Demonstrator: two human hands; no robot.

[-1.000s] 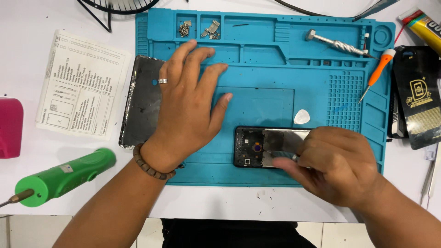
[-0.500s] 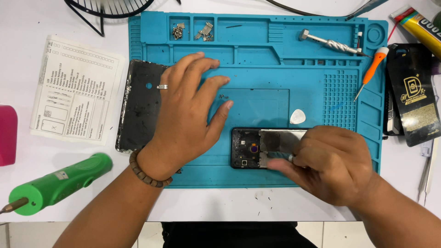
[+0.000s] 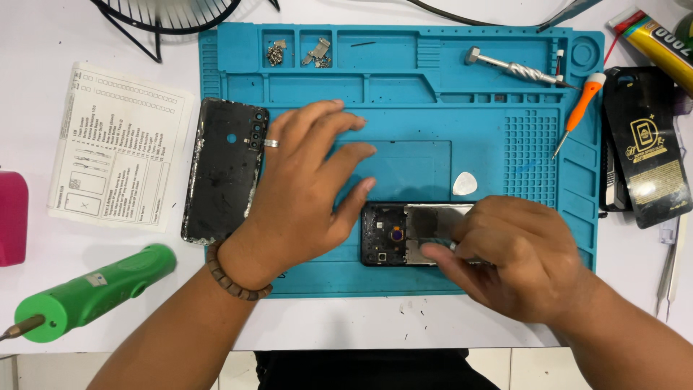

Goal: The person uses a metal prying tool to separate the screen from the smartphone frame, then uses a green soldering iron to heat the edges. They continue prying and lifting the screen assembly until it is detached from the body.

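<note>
Blue silicone mat (image 3: 505, 79) under the opened phone (image 3: 404, 235), lower centre. My right hand (image 3: 516, 256) pinched its thin, fragile metal shield (image 3: 437, 220) by the edge; left hand (image 3: 310, 184) lay open, flat, holding nothing.

My left hand (image 3: 303, 188) wears a silver ring (image 3: 271, 143); a brown beaded bracelet (image 3: 234, 278) circles its wrist. My right hand (image 3: 516, 253) and both forearms are bare.
</note>
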